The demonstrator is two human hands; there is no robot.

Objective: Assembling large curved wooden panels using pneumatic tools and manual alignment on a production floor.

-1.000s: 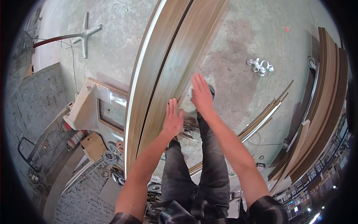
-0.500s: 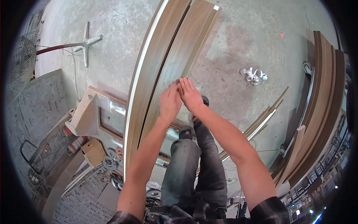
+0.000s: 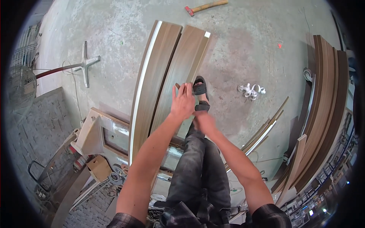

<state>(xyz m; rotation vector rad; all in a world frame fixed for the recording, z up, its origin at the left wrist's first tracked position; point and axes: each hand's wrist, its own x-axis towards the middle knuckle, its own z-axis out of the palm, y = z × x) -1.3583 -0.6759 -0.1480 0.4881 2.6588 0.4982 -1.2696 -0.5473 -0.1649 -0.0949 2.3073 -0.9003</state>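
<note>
Wood-grain panels (image 3: 167, 72): brown laminate, smooth, faint sheen, one white edge strip. Floor (image 3: 243, 45) beneath panels: grey concrete, rough, stained, matt. Hammer (image 3: 205, 6) beyond panels: wooden handle, red head. Trousers (image 3: 201, 167): dark cloth, matt.

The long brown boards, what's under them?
The brown boards lie flat on the grey concrete floor at their far end. Nearer, they pass over a pale workbench. The left hand rests on one board, hiding that patch.

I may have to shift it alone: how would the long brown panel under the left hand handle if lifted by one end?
The panel is long and thin, so it would probably sag and whip. The left hand rests on a smooth-looking face, likely slippery.
</note>
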